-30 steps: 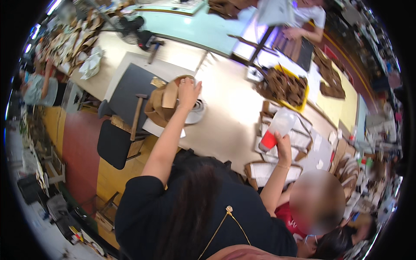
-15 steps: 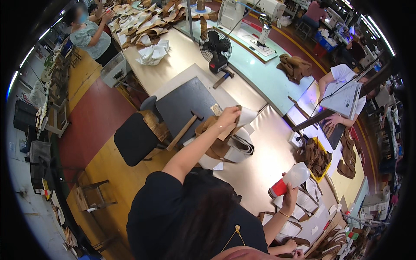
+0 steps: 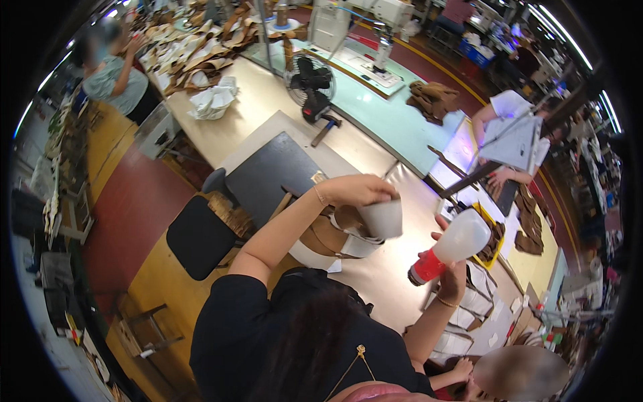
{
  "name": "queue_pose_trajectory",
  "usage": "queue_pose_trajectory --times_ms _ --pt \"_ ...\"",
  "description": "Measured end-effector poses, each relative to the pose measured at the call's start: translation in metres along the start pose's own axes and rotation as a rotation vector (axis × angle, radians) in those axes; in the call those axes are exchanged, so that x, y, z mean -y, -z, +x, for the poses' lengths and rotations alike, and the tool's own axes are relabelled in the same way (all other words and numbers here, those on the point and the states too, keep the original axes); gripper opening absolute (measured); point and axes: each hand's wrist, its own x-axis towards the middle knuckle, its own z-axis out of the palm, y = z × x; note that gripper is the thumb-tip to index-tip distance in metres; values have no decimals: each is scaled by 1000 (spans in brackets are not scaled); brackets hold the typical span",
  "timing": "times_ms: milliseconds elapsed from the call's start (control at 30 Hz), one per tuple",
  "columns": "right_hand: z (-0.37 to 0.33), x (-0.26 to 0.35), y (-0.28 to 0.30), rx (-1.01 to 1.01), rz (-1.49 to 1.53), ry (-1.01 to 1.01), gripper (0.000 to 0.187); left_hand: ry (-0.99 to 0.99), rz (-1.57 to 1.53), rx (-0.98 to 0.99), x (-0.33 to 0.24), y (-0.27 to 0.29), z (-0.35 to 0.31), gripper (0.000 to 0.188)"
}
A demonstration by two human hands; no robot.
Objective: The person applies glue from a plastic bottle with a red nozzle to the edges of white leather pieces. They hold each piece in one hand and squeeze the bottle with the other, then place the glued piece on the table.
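Note:
My left hand is closed on a curved leather piece whose pale grey side faces up. Under it, a larger brown leather piece with white lining rests on the table. My right hand is wrapped round a translucent squeeze bottle with a red neck. Its dark tip points down and to the left, apart from the leather. Beyond my left forearm lies a dark grey board; a hammer handle shows partly behind the arm.
A second hammer lies beside a black fan. White-lined pieces lie right of the bottle, near a yellow basket of brown pieces. A co-worker's hand works at the right; another person's hands are at the bottom.
My left hand has turned and moved slightly right and down with the leather piece, over the larger piece. My right hand has raised the bottle a little. The whole view has shifted.

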Motion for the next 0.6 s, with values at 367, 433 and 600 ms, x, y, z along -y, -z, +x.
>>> queue_pose_trajectory --times_ms 367,433,600 --pt "-35 7 13 235 292 -206 94 -67 -187 425 -57 -42 48 13" --pt "-51 10 14 173 238 -57 97 1 -318 410 -46 -47 52 12" --pt "-62 11 21 71 268 160 96 33 -500 465 5 -91 50 19"
